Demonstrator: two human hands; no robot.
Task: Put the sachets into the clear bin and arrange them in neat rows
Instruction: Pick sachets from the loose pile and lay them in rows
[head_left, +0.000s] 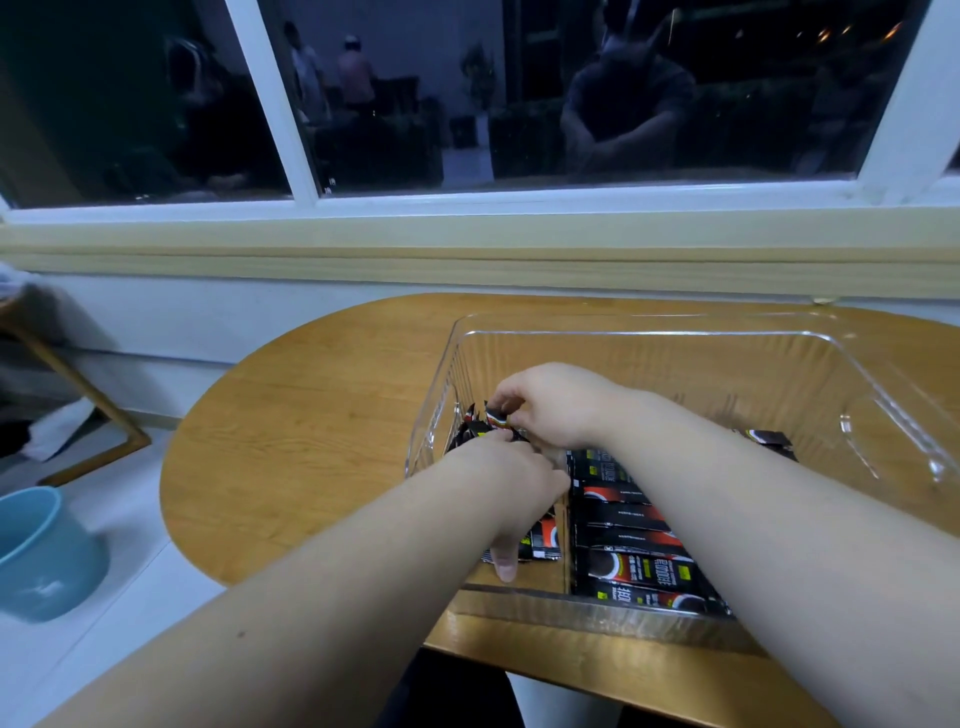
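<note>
Wooden table (311, 415), blue bucket (41, 551) beside. In clear bin (675, 332), right hand (556, 410) pinches sachet (497, 415); left hand (514, 483) grip unclear.

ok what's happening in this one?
A person has both hands inside the clear rectangular plastic bin on the oval wooden table. The right hand pinches a black-and-red foil sachet near the bin's left wall. The left hand rests on the untidy sachets below, grip hidden. A neat row of sachets already lies beside them.
</note>
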